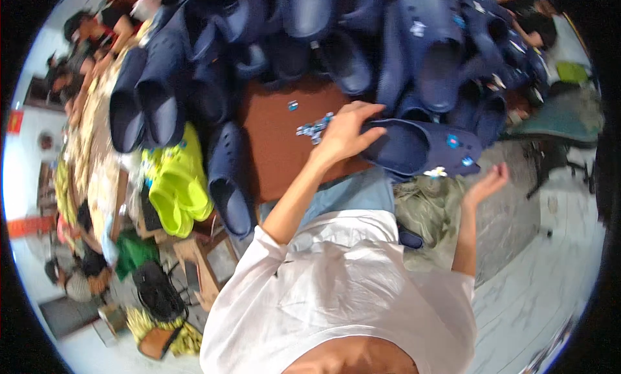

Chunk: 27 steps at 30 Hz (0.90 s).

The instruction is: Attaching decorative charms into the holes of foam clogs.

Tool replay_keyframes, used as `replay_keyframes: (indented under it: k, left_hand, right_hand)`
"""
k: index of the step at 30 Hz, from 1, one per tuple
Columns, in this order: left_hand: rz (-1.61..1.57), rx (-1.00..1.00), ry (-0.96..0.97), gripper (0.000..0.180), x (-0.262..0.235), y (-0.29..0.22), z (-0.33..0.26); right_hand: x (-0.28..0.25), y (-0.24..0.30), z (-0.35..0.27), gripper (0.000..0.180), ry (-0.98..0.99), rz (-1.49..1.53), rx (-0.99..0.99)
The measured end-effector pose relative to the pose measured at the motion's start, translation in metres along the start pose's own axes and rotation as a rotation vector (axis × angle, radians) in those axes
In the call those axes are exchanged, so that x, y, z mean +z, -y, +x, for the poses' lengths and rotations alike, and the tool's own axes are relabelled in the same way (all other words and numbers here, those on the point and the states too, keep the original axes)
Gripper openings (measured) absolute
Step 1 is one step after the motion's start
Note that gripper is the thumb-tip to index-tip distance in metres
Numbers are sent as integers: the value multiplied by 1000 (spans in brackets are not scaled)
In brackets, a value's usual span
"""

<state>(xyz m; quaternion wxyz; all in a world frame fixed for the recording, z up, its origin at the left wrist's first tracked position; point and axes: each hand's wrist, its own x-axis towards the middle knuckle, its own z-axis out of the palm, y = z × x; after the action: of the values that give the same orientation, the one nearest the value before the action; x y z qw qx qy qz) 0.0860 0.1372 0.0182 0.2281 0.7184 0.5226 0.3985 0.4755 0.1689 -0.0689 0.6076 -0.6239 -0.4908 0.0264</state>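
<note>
A navy clog (414, 148) with small flower and blue charms on its upper lies sideways at the right edge of the brown tabletop (275, 160), its toe pointing right. My left hand (346, 133) is at its heel end, thumb and forefinger spread apart; whether they touch the rim is hard to tell. Just left of that hand lies a small heap of blue and white charms (314, 128), and a single charm (293, 106) sits farther off. My right hand (486, 185) is held in the air beyond the clog's toe, slightly blurred, fingers apart and holding nothing.
Many navy clogs (310, 18) are piled along the table's far side. One navy clog (231, 193) stands at the left edge beside lime-green clogs (183, 183). A greenish plastic bag (427, 209) is below right. Other people (97, 34) sit at a long table on the left.
</note>
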Motion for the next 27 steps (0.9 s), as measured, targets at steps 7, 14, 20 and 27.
replay_keyframes:
  k: [7,14,20,27]
  left_hand:
    - [-97,-231,-226,43,-54,-38,-67]
    - [103,-423,-589,29,-105,-25,-177]
    - [218,-564,-892,22,-126,-19,-234]
    - [-200,-744,-924,28,-100,8,-251]
  right_hand:
    - [2,155,-49,19,292,237,-396]
    - [58,257,-149,28,1209,381,-599]
    - [138,257,-204,48,1151,120,-618]
    - [172,234,-219,46,1188,-148,-673]
